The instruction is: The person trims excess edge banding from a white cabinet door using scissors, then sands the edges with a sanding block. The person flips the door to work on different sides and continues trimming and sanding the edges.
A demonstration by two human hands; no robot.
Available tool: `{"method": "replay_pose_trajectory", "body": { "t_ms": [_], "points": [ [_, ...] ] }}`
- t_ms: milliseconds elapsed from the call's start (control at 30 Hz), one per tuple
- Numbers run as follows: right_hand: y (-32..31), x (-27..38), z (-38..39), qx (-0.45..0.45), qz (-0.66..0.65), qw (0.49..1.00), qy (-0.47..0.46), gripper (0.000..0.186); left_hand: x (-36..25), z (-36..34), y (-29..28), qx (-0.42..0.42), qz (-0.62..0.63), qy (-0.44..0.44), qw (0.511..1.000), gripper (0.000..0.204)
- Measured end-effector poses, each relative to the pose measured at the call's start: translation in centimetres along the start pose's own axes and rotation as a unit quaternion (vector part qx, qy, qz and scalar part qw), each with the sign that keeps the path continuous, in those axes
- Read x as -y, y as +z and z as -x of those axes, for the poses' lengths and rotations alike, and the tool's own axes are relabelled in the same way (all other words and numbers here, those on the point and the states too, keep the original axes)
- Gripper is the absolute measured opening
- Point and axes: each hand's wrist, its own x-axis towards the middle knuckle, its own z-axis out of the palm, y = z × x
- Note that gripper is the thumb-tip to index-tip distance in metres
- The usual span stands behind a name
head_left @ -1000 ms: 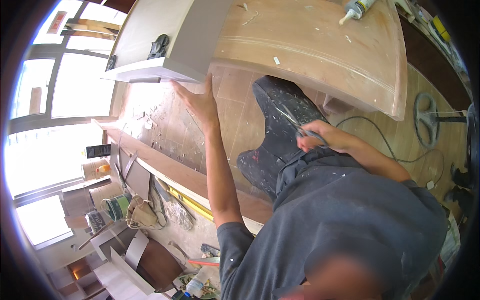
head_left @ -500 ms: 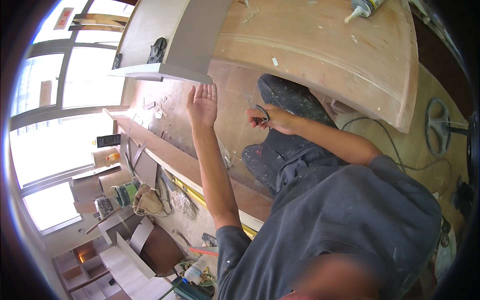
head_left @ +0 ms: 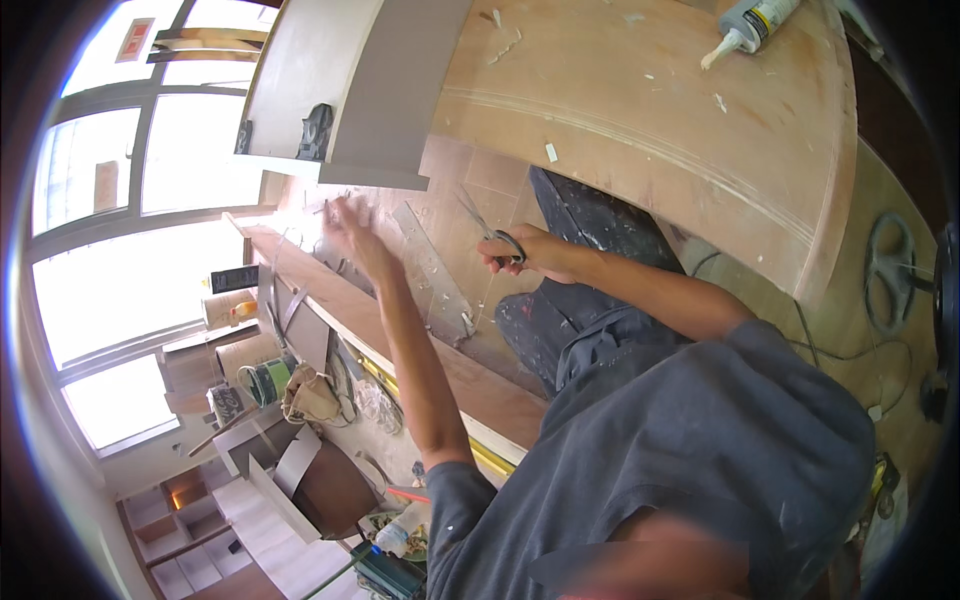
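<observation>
My right hand (head_left: pixel 540 252) grips a pair of scissors (head_left: pixel 484 223) by its dark handles, in front of my knee. The metal blades point up and to the left, over the floor. My left hand (head_left: pixel 352 235) is stretched out below the end of a grey-white cabinet panel (head_left: pixel 375 110), apart from it. Motion blur and glare smear its fingers, so whether they hold anything does not show. Under the scissors, on the floor, lies a long flat strip (head_left: pixel 437 268).
A wooden board (head_left: pixel 640 110) with a sealant tube (head_left: pixel 750 25) on it spans the upper right. Along my left runs a wooden plank (head_left: pixel 330 285). Beyond it stand buckets (head_left: pixel 265 380) and a cloth bag (head_left: pixel 310 393). A cable (head_left: pixel 808 335) trails on the right.
My left hand has moved left and down, away from the panel's end, its fingers no longer plainly spread upward. The right hand with the scissors has shifted slightly left.
</observation>
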Motion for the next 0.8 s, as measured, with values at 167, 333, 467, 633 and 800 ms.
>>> {"method": "replay_pose_trajectory", "body": {
  "t_ms": [167,333,467,633,800],
  "points": [
    [-1.2,1.1,1.2,0.009,0.055,0.998,-0.014,0.040,-6.3,-2.9,-2.4,0.098,-0.322,0.455,0.824,0.096],
    [-2.3,3.5,2.0,0.035,0.185,0.982,-0.021,0.034,-11.5,-10.9,-2.2,0.270,-0.468,0.534,0.650,0.115],
    [-2.0,6.7,3.7,0.044,0.204,0.978,0.009,0.032,-12.0,-13.9,-2.1,0.317,-0.532,0.425,0.660,0.079],
    [-3.4,5.0,1.3,0.027,0.176,0.983,0.047,0.035,-10.3,-15.8,-2.0,0.292,-0.491,0.480,0.666,0.029],
    [-2.9,1.0,-1.0,0.014,0.024,0.996,0.081,0.042,-9.5,-16.2,-2.4,0.271,-0.458,0.517,0.670,0.029]
  ]
}}
